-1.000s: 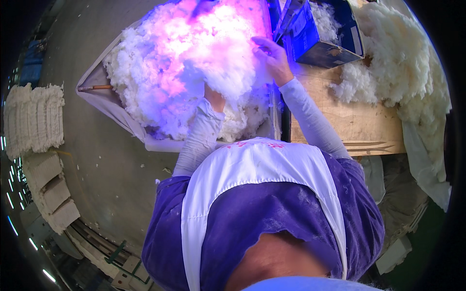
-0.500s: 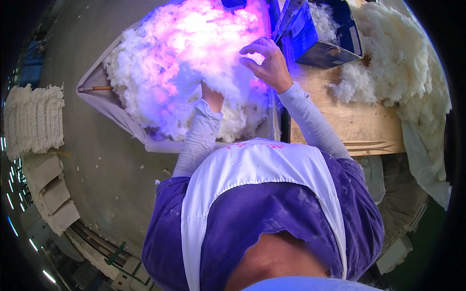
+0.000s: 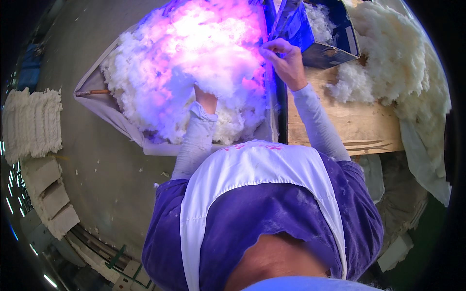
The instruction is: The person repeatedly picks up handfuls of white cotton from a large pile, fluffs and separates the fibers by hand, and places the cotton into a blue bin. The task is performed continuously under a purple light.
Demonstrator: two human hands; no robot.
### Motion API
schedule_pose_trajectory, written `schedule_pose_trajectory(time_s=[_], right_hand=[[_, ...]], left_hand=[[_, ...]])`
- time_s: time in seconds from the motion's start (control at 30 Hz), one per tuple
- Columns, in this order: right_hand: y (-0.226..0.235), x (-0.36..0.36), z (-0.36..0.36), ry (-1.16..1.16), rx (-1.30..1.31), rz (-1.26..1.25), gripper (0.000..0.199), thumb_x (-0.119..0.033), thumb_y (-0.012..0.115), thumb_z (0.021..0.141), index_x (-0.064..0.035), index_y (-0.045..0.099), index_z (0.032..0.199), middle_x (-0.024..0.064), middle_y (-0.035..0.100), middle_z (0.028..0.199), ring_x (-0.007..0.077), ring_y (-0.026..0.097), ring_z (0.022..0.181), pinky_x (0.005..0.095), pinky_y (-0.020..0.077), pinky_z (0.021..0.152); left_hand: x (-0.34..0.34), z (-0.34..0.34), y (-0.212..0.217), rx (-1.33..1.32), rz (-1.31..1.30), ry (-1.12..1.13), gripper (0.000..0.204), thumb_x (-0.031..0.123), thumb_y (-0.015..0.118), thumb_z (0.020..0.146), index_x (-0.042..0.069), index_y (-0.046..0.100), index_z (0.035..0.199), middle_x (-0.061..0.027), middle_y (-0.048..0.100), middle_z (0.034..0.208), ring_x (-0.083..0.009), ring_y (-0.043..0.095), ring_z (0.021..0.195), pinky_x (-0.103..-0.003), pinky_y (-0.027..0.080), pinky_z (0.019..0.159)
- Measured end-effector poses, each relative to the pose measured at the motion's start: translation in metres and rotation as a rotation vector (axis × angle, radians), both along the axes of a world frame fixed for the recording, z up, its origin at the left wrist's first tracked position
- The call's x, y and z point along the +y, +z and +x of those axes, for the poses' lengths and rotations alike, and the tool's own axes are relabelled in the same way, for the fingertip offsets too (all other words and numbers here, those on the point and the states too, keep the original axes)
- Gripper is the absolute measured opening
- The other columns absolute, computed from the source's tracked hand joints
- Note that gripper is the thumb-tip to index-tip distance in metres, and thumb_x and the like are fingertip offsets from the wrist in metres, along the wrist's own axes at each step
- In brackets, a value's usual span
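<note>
A large heap of fluffy white cotton [image 3: 141, 82] fills a cloth-sided bin [image 3: 114, 116] in front of me, lit strongly in pink and violet. My left hand [image 3: 206, 100] reaches into the heap at its near middle; its fingers are hidden by the fluff. Over the bin's right edge hovers my right hand [image 3: 289, 65], with thumb and forefinger brought together in a pinch. Whatever lies between those fingertips, if anything, is too small to make out. Just beyond that hand stands a dark blue box [image 3: 330, 56] with white fluff [image 3: 320, 22] inside.
On the right, a wooden board [image 3: 349, 119] carries the box and a big pile of off-white fibre [image 3: 398, 58]. A wooden stick [image 3: 94, 92] shows at the bin's left corner. Stacked fibre slabs [image 3: 33, 123] stand at the far left beyond the grey floor [image 3: 116, 189].
My right hand has moved right, from over the cotton to the bin's edge near the box, and its thumb and forefinger have closed together. My left hand stays in the heap, shifted slightly left.
</note>
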State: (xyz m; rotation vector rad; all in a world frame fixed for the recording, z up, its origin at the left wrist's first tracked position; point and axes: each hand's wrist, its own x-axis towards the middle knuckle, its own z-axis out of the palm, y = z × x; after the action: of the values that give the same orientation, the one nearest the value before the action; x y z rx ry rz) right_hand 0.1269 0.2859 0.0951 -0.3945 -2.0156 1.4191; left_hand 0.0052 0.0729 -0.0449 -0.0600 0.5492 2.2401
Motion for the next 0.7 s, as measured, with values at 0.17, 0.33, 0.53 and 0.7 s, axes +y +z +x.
schedule_pose_trajectory(time_s=[0.17,0.33,0.53,0.7], right_hand=[[0.010,0.060,0.022,-0.140,0.082,0.016,0.011,-0.010,0.068,0.076,-0.0017,0.067,0.083,0.0001,0.064,0.072,0.0052,0.055,0.063,0.0202,0.0445,0.059],[0.018,0.159,0.037,-0.431,-0.231,0.391,0.016,-0.017,0.064,0.078,-0.0068,0.067,0.090,0.0066,0.066,0.082,0.0116,0.062,0.073,0.0241,0.0477,0.068],[0.006,0.224,0.040,-0.466,-0.748,0.798,0.021,-0.023,0.053,0.078,-0.0201,0.069,0.091,0.0075,0.065,0.094,0.0269,0.060,0.092,0.0389,0.0466,0.080],[0.007,0.231,0.048,-0.501,-0.652,0.779,0.020,-0.025,0.054,0.078,-0.0203,0.068,0.090,0.0073,0.066,0.087,0.0278,0.062,0.084,0.0374,0.0485,0.076]], left_hand=[[-0.010,-0.006,0.007,0.024,-0.098,0.062,0.043,0.033,0.037,0.090,0.009,0.043,0.125,-0.0099,0.049,0.122,-0.0260,0.047,0.110,-0.041,0.038,0.096],[-0.017,-0.013,0.008,0.035,-0.159,0.105,0.042,0.031,0.038,0.089,0.009,0.043,0.124,-0.0099,0.049,0.122,-0.0256,0.048,0.110,-0.041,0.038,0.095],[-0.025,-0.014,0.009,0.041,-0.205,0.112,0.041,0.028,0.039,0.088,0.008,0.044,0.124,-0.0098,0.049,0.121,-0.0252,0.048,0.109,-0.040,0.039,0.094],[-0.028,-0.013,0.014,0.046,-0.217,0.106,0.041,0.026,0.040,0.087,0.008,0.044,0.123,-0.0098,0.050,0.120,-0.0248,0.049,0.108,-0.040,0.039,0.094]])
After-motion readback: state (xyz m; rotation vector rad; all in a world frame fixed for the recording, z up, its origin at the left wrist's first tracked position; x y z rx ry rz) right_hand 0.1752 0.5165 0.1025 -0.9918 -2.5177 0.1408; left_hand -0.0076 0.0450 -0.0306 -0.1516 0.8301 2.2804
